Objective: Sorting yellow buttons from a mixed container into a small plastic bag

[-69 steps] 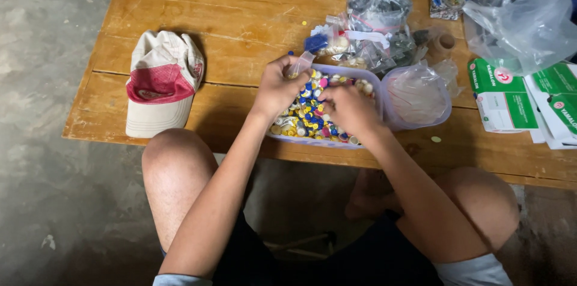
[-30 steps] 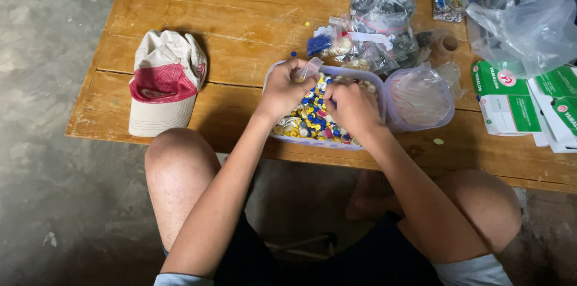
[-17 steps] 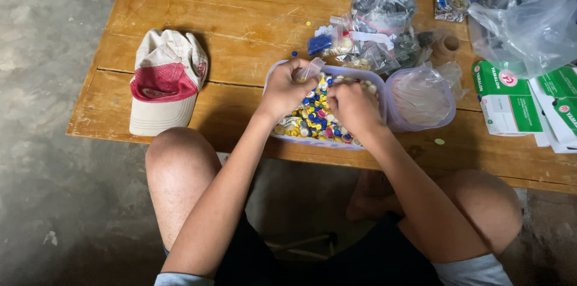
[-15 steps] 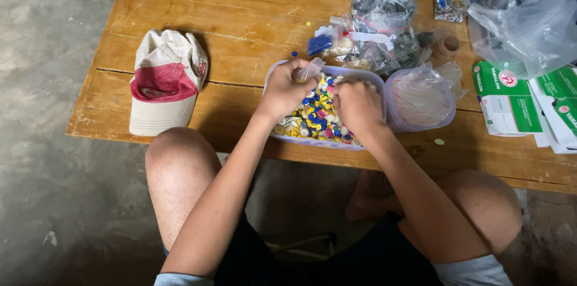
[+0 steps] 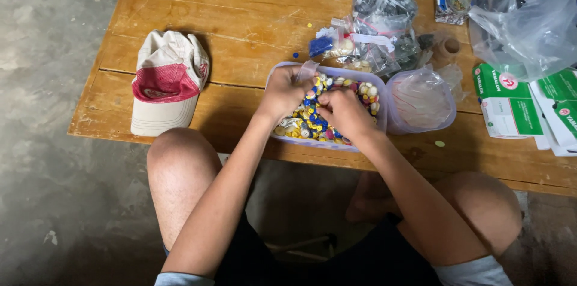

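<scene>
A clear plastic tub (image 5: 384, 119) full of small coloured round caps (image 5: 312, 124), mostly yellow, blue and white, stands at the near edge of a wooden table (image 5: 240, 21). My left hand (image 5: 285, 91) hovers over the tub's left side, fingers curled around a small clear plastic bag. My right hand (image 5: 342, 112) rests in the middle of the tub on the caps, fingers pinched close to the left hand. What the right fingers hold is hidden.
A red and white cap (image 5: 168, 79) lies at the table's left. A clear round lid (image 5: 421, 100) leans beside the tub. Plastic bags of small parts (image 5: 381, 15) sit behind, a large clear bag (image 5: 529, 15) and green-white boxes (image 5: 511, 106) at right.
Both hands have shifted slightly within the tub and drawn closer together; the right hand moved left toward the left hand. The view has tilted a little.
</scene>
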